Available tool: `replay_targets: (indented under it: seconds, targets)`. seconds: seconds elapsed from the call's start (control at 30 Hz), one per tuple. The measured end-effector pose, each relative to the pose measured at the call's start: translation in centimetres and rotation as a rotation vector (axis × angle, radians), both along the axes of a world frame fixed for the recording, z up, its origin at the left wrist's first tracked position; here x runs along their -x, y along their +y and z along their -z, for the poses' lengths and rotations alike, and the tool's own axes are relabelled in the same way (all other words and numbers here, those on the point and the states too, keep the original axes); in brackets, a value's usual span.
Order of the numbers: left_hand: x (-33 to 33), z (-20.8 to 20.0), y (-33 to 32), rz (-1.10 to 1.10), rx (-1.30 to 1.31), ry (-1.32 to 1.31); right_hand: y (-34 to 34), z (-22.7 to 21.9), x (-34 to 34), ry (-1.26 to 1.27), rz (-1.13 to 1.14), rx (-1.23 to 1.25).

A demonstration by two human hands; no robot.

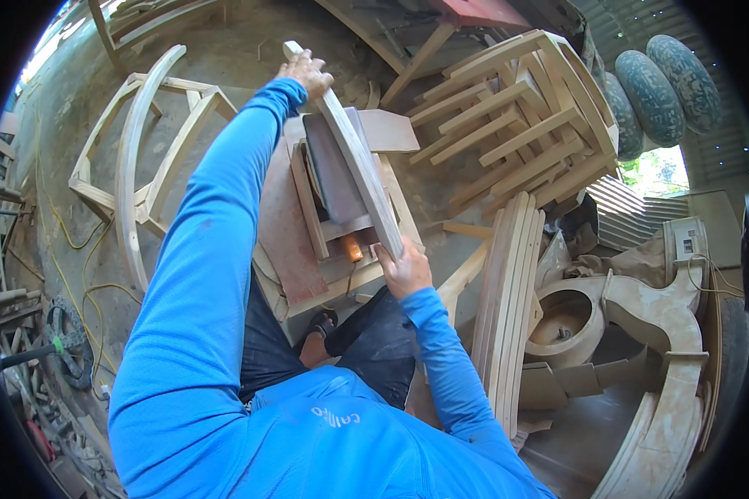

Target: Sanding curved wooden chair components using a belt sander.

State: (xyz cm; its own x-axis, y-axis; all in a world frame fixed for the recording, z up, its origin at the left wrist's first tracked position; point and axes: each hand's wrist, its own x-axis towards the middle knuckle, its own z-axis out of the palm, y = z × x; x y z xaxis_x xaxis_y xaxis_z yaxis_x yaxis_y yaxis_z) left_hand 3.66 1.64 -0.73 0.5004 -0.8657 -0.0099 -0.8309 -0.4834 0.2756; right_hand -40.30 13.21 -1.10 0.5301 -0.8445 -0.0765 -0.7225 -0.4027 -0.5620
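Left hand [306, 76] and right hand [406, 270] grip a wooden bar [354, 154] over the workbench [290, 245] — concrete floor [204, 50] around it.

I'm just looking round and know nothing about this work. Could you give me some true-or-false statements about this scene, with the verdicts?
1. The left hand grips a long, pale wooden bar near its far end. True.
2. Only one hand is on the bar. False: the right hand holds its near end.
3. The person's arms are covered in red. False: long, bright blue fabric sleeves cover them.
4. A long, curved, pale wooden piece is to the left of the bar. True.
5. All the other wood lies left of the bar. False: a stack of straight, pale wooden strips, for one, is to its right.
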Motion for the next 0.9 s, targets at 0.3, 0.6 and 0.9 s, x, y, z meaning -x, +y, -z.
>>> replay_targets:
  seconds: [0.3,0.6,0.9]
  targets:
    - [19.5,-3.6,10.9,0.038,0.197,0.072,10.6,-1.1,16.6,-0.090,-0.016,-0.059]
    - [27.9,-5.7,14.3,0.056,0.219,0.214,15.7,-4.7,23.7,0.004,0.112,-0.160]
    - [16.3,-3.6,8.0,-0.006,0.146,0.215,9.8,-5.1,13.0,-0.017,0.044,-0.133]
